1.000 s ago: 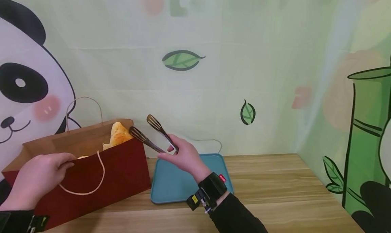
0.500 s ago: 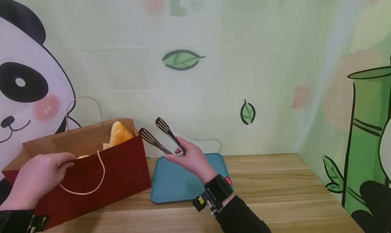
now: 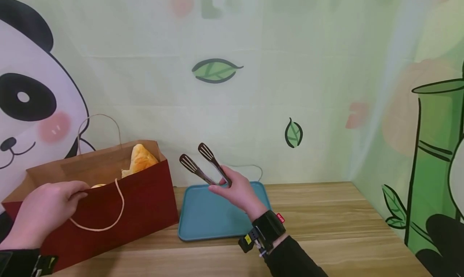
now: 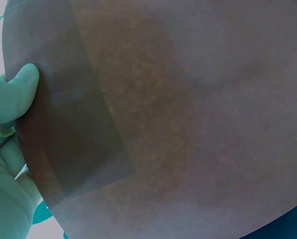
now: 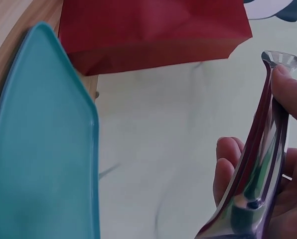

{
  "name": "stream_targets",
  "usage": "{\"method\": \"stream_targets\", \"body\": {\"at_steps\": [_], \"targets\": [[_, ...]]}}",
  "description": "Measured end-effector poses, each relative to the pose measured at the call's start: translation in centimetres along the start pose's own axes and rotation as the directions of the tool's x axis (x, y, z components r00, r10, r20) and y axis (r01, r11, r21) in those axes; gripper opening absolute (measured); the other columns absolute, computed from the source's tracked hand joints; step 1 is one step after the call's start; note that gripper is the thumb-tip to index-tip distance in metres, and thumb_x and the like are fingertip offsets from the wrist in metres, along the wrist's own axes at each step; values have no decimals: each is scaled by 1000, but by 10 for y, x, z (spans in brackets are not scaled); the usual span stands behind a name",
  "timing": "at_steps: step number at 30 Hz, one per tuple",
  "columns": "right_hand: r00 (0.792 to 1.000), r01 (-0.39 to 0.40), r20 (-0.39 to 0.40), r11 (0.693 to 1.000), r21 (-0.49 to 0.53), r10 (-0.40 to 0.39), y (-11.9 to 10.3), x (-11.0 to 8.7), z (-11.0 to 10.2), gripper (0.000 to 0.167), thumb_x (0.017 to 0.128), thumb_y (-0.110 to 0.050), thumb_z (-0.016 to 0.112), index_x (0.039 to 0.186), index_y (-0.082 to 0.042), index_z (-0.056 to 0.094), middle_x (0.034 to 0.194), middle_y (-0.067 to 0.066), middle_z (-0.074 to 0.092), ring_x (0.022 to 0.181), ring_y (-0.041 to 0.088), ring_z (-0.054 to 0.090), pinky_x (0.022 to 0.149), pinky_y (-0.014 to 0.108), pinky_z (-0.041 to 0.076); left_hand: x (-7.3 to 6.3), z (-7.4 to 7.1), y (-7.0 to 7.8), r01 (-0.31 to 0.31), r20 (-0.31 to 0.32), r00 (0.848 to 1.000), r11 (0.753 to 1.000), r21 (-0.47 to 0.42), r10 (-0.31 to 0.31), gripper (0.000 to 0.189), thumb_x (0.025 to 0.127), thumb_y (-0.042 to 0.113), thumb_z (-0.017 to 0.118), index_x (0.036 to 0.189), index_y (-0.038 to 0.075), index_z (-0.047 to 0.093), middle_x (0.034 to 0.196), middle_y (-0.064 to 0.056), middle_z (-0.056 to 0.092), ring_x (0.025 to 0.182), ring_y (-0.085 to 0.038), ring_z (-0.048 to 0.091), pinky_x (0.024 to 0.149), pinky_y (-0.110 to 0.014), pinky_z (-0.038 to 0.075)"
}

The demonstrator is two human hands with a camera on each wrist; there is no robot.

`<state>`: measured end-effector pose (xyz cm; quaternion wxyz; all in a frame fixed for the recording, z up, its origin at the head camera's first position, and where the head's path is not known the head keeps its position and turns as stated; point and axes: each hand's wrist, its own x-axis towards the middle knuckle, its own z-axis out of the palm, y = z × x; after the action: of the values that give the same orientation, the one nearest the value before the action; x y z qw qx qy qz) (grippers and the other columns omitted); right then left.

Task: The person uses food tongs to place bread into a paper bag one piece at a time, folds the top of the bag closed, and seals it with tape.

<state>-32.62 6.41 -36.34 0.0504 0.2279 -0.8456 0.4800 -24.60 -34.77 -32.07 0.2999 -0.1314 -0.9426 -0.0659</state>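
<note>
On the left of the head view, a dark red paper bag (image 3: 141, 208) with a brown inside leans at an angle on the table. My left hand (image 3: 50, 210) pinches its near rim between thumb and fingers, beside the twisted paper handle (image 3: 121, 212). Out of the bag's right end pokes a golden bread piece (image 3: 141, 160); another pale edge barely shows near my left fingertips. My right hand (image 3: 239, 192) grips metal tongs (image 5: 260, 159), held above the tray. Their two slotted heads (image 3: 206, 151) are spread, point up and left, and have nothing between them.
A blue tray (image 3: 203, 224) lies on the wooden table (image 3: 326, 228), just right of the bag. Behind it hangs a printed backdrop (image 3: 253, 87) with a panda, leaves and bamboo. A thin pale cord (image 3: 246, 166) shows behind the tray.
My right hand has moved to the right with the tongs, away from the bag and over the tray. The left hand and the bag have stayed in place.
</note>
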Motion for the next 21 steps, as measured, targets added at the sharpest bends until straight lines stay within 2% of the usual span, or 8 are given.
{"method": "stream_targets", "body": {"at_steps": [8,15,21], "targets": [[998,-61,-22,998,4,61,19,-8,-9,61,88,-36,75,141,-15,53,95,3,59,58,14,38,52,27,34,1,-1,1,11,12,1000,1000,2,-11,16,73,-10,79,86,-2,73,72,-14,69,61,-27,60,65,-56,57],[992,-107,-61,994,9,107,38,-15,-20,61,86,-34,78,139,-14,54,95,3,61,59,15,41,52,28,36,2,-1,1,20,29,999,1000,7,-20,16,73,-10,79,86,-3,73,72,-15,68,60,-27,59,64,-55,57],[985,-153,-84,988,11,153,51,-22,-28,49,87,-32,78,128,-13,59,93,4,59,60,17,39,53,29,33,2,-2,2,20,27,999,1000,9,-20,16,73,-10,79,86,-3,73,71,-15,68,59,-26,58,62,-55,57]]}}
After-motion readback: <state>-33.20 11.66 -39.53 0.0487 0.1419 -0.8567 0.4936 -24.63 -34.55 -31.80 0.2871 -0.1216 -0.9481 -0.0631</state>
